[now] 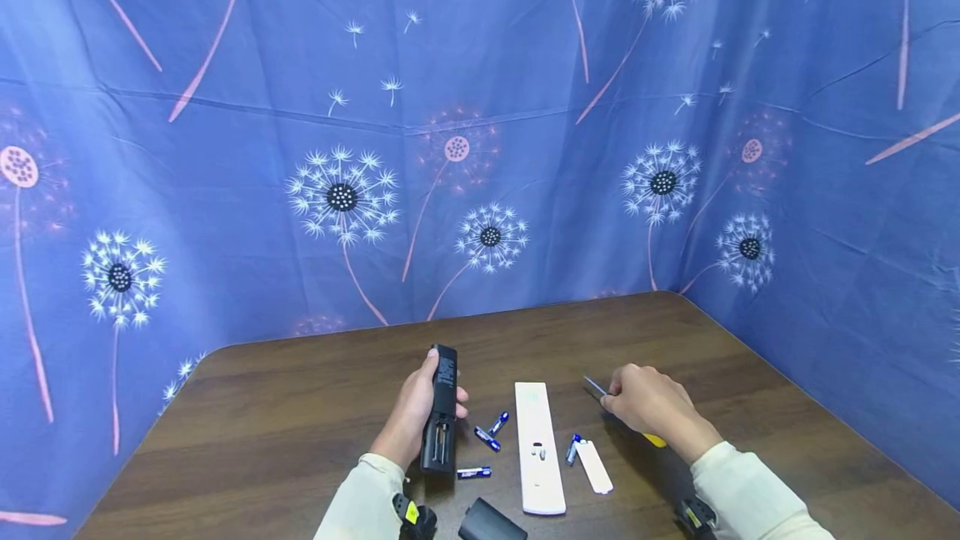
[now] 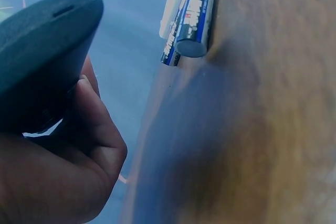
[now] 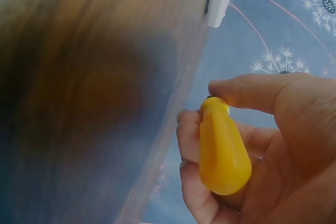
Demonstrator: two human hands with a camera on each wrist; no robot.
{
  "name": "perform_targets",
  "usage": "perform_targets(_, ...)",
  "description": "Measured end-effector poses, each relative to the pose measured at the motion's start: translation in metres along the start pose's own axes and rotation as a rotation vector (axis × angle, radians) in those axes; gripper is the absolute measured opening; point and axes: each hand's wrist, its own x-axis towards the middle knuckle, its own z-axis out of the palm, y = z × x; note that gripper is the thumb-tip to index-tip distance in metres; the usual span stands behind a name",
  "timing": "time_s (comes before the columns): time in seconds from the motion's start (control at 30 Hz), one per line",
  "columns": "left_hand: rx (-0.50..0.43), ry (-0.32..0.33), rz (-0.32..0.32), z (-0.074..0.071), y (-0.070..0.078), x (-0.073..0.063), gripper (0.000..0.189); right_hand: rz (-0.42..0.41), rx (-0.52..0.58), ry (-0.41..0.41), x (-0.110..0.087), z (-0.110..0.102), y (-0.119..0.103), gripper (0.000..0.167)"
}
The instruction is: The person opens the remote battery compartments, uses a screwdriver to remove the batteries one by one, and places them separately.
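Note:
My left hand (image 1: 412,411) grips a black remote control (image 1: 442,390), its back turned up and its battery bay uncovered. Thumb and fingers wrap the remote's sides, as the left wrist view also shows. In my right hand (image 1: 647,400) is a screwdriver with a yellow handle (image 3: 223,150); its thin metal shaft (image 1: 595,385) points toward the far left. Between the hands lies a long white remote control (image 1: 538,457) with an opening near its middle. Several blue batteries (image 1: 474,472) lie beside the black remote, and one more blue battery (image 1: 573,449) is right of the white one.
A small white cover (image 1: 595,467) lies right of the white remote. Near the front of the wooden table (image 1: 300,407) is a black battery cover (image 1: 492,521). A blue dandelion-print cloth (image 1: 525,148) hangs behind and to the right of the table.

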Motion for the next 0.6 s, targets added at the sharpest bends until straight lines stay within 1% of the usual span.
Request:
perform_targets(0.2,0.015,-0.003,-0.005,-0.0004,-0.0021,-0.0002,0.073,0.001,-0.009,-0.009,-0.0030,0.0025,0.0023,0.013)
perform_targets(0.43,0.032,0.005,-0.019,-0.0006,0.0008,0.0004,0.070,0.005,-0.025,-0.010,-0.0027,0.0028,0.0034,0.013)
perform_targets(0.6,0.033,0.003,-0.025,0.0004,0.0022,-0.0006,0.070,0.017,-0.056,-0.018,-0.0022,0.0013,0.0036,0.012)
